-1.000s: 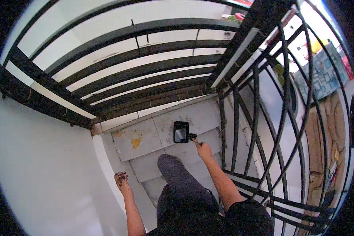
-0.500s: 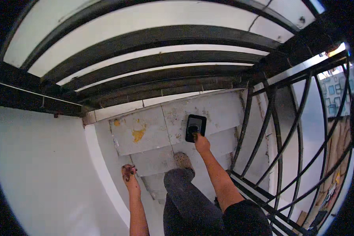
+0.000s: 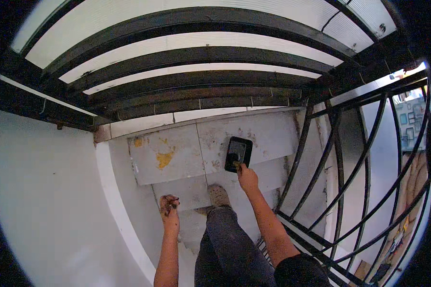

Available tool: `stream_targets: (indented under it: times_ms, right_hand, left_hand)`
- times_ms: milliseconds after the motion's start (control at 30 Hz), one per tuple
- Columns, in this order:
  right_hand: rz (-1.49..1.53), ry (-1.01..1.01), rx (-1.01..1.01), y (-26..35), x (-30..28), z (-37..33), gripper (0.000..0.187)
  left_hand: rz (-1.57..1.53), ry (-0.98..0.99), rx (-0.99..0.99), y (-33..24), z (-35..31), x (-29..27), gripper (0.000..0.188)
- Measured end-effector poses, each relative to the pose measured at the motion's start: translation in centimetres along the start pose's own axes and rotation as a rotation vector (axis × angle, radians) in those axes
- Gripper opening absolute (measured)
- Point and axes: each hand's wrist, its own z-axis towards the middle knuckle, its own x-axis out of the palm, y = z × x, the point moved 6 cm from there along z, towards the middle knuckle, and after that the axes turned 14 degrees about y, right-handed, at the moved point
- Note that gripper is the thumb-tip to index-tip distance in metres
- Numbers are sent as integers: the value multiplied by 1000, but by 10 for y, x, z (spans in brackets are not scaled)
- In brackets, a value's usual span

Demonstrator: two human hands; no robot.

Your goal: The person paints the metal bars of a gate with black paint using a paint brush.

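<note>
A black rectangular tray (image 3: 244, 148) sits on the upper grey stair step. My right hand (image 3: 247, 177) reaches to its near edge, closed round the short handle of what looks like a paintbrush (image 3: 236, 164). The brush's dark head is down in the tray, where a black wet-looking patch shows. Lower and to the left, my left hand (image 3: 169, 205) hangs over the steps with curled fingers smeared dark. Whatever those fingers may hold is too small and dark to name.
Grey stair steps (image 3: 170, 138) carry yellow and brown stains. My shod foot (image 3: 219, 195) stands on a step. A white wall (image 3: 48, 191) rises at left; a black metal railing (image 3: 340, 177) runs along the right. Thick dark beams (image 3: 201, 57) cross overhead.
My left hand has moved right, toward my foot, and slightly up. The right hand stays at the tray with the brush, its head still inside. The view has shifted slightly.
</note>
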Motion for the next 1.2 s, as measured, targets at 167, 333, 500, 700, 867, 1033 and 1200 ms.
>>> stream_targets:
  times_ms: [167,333,500,700,867,1033,1200]
  right_hand:
    - [278,-260,-13,-33,24,11,32]
    - [896,-205,110,-46,41,16,28]
    - [1709,161,484,-23,43,-8,32]
    - [1900,241,460,-30,54,-7,38]
    - [1899,240,500,-32,58,0,39]
    - [1864,251,424,-23,54,3,32]
    - [1742,129,558,-51,40,-2,34]
  left_hand:
    - [100,9,49,-2,4,4,10]
    - [145,73,-24,41,12,3,25]
    - [-45,85,-65,27,17,42,30]
    - [-52,425,-15,90,115,120,66]
    - [207,458,-129,130,197,192,63]
    - [384,556,-276,168,225,210,84]
    - [308,511,-255,174,203,246,81]
